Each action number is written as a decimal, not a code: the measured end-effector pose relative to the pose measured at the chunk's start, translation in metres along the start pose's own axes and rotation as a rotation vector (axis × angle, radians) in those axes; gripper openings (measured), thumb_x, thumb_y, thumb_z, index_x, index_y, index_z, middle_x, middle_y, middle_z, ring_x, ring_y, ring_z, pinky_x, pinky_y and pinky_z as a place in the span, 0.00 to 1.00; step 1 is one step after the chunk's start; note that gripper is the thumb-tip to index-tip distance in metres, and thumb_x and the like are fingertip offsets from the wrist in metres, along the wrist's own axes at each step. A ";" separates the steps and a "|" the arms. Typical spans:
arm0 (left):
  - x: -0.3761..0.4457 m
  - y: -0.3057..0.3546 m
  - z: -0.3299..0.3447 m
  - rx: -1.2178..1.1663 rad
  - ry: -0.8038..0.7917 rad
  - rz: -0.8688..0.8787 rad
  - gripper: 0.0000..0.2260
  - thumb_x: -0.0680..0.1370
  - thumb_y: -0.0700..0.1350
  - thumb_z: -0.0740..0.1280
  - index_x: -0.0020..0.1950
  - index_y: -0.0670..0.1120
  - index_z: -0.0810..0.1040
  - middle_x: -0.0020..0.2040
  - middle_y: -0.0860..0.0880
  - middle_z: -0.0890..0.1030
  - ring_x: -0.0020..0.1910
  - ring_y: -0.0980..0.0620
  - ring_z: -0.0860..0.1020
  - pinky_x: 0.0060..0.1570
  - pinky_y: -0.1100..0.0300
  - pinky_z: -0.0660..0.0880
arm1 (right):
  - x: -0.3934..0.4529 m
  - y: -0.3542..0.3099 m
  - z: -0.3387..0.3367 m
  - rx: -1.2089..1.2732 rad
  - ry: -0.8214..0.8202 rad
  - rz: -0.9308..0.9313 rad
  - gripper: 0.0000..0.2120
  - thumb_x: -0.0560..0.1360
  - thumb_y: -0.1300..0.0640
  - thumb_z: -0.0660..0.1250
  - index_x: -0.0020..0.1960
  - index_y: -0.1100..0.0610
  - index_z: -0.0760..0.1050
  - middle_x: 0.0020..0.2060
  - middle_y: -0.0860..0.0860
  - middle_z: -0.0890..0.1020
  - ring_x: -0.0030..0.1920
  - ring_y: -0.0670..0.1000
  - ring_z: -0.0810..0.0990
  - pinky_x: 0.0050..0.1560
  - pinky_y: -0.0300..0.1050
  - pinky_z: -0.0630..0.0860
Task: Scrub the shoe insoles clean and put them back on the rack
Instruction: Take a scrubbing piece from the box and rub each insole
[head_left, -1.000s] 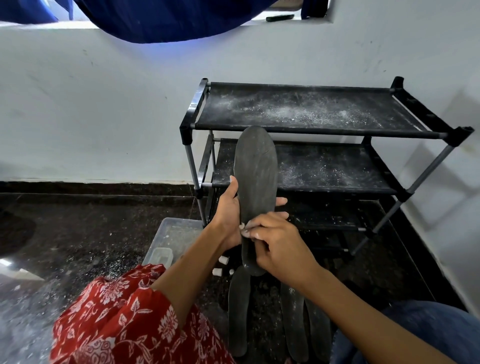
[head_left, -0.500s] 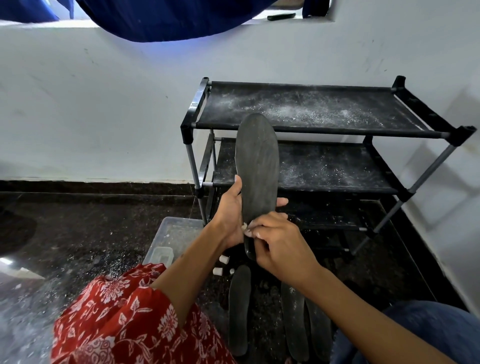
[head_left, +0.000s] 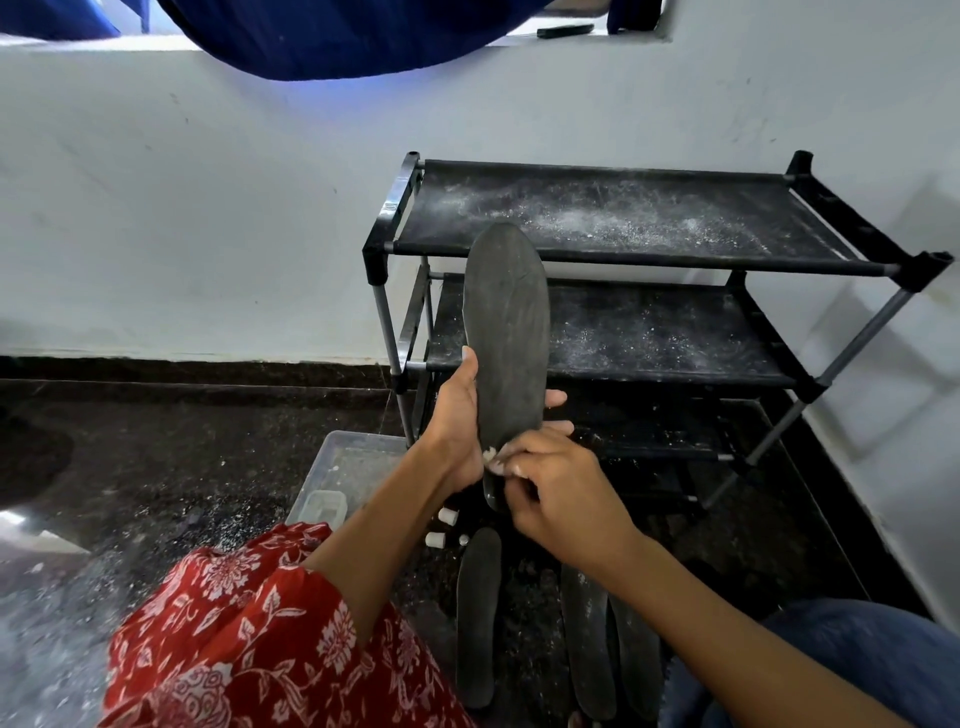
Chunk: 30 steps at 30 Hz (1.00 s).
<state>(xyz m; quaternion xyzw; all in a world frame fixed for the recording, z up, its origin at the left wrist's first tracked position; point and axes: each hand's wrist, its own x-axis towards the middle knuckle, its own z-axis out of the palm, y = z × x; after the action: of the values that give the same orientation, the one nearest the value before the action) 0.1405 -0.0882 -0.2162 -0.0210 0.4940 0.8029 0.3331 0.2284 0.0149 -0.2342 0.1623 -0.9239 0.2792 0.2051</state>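
Left hand (head_left: 457, 431) gripped upright dark grey foam insole (head_left: 506, 332); right hand (head_left: 553, 486) pinched small white scrubbing bit (head_left: 488, 456) (fingers curled) against its heel, before black rack (head_left: 623, 260).

Four dark insoles (head_left: 506, 332), one black rack (head_left: 644, 291), one clear tub (head_left: 353, 467).

A clear plastic tub (head_left: 347, 470) sits on a dark speckled floor (head_left: 171, 457) dusted with white powder, small white caps (head_left: 448, 516) beside it, below a white wall (head_left: 208, 208) and hanging blue cloth (head_left: 337, 36).
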 end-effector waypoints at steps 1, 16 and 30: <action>0.000 0.001 0.000 0.005 -0.008 0.003 0.34 0.79 0.65 0.42 0.63 0.41 0.73 0.51 0.36 0.82 0.46 0.35 0.82 0.53 0.45 0.77 | 0.000 -0.001 -0.001 0.008 0.024 -0.015 0.08 0.68 0.65 0.66 0.43 0.61 0.83 0.41 0.51 0.82 0.44 0.50 0.80 0.45 0.47 0.79; 0.001 0.005 -0.002 -0.019 -0.012 0.053 0.34 0.80 0.64 0.41 0.65 0.40 0.71 0.47 0.37 0.83 0.44 0.35 0.82 0.51 0.44 0.78 | -0.004 -0.002 0.003 0.032 0.083 0.063 0.08 0.69 0.65 0.65 0.44 0.62 0.83 0.42 0.51 0.82 0.45 0.50 0.80 0.46 0.45 0.78; 0.001 0.005 -0.004 -0.069 -0.039 0.041 0.35 0.78 0.67 0.42 0.63 0.41 0.72 0.45 0.38 0.83 0.44 0.34 0.81 0.53 0.43 0.77 | -0.007 0.004 0.002 0.057 0.058 0.119 0.07 0.69 0.64 0.66 0.43 0.61 0.83 0.42 0.50 0.82 0.42 0.47 0.81 0.45 0.44 0.79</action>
<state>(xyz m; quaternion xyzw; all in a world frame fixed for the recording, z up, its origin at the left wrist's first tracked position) 0.1360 -0.0920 -0.2147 -0.0068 0.4599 0.8262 0.3253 0.2320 0.0183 -0.2412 0.1047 -0.9173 0.3217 0.2100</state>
